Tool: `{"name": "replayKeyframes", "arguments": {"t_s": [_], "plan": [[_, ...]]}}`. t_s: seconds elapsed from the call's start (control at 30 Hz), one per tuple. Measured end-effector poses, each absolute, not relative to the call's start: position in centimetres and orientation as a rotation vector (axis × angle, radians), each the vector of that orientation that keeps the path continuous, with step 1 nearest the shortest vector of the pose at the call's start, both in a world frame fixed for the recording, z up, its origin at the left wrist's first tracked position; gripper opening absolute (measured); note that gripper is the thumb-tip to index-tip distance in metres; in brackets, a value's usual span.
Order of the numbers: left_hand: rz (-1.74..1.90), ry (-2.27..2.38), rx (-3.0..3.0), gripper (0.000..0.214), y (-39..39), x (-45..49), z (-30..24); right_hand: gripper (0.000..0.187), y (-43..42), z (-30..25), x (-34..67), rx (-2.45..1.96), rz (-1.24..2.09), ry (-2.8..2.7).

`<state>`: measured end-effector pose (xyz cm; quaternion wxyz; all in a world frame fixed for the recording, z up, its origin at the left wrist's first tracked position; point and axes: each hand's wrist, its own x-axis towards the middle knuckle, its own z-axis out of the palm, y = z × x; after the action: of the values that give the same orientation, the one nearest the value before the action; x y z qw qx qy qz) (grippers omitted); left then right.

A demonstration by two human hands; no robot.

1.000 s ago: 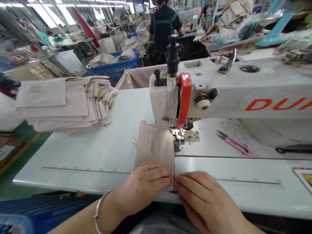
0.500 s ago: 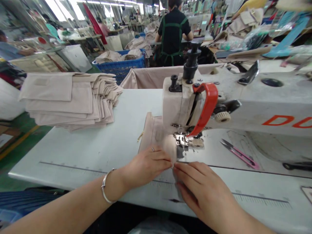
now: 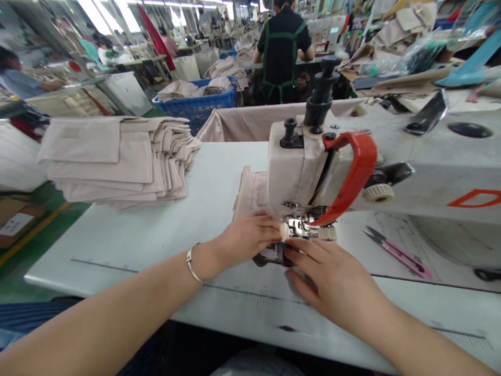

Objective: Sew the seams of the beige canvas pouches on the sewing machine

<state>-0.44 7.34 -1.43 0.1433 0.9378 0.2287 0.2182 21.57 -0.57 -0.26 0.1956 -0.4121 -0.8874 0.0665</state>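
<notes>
A beige fabric piece [image 3: 256, 190] with a stitched seam lies flat on the sewing table, its right edge by the presser foot [image 3: 299, 227] of the sewing machine [image 3: 291, 162]. My left hand [image 3: 248, 237], a bracelet on its wrist, presses its closed fingers on the near end of the fabric, just left of the foot. Curled beside it, my right hand [image 3: 332, 277] has its fingertips at the fabric's near corner, almost touching my left fingers. The fingers hide this corner. A small brassy zipper pull [image 3: 236, 199] shows at the left edge.
Stacked beige fabric pieces [image 3: 117, 162] stand on the table's left. Pink-handled thread snips [image 3: 399, 253] lie right of the foot. Behind the table are a fabric-lined bin [image 3: 242, 122] and a blue crate [image 3: 195, 107]. A person [image 3: 282, 52] works farther back, facing away.
Both hands and the fabric have moved away from me, along the presser foot. The near end of the fabric is now close to the foot. The view has shifted slightly.
</notes>
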Motion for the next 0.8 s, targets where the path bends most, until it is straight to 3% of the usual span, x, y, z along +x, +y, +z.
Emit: {"name": "replayKeyframes", "arguments": {"t_s": [0.23,0.8], "plan": [[0.601,0.755,2.695,0.021,9.4,-0.1,-1.4,0.029,0.1,-1.8,21.6,-1.21,0.089,-2.464],[0.705,0.867,2.74,0.018,10.4,-0.2,-2.1,0.027,0.5,-1.9,21.3,-1.251,0.197,-2.413]]}}
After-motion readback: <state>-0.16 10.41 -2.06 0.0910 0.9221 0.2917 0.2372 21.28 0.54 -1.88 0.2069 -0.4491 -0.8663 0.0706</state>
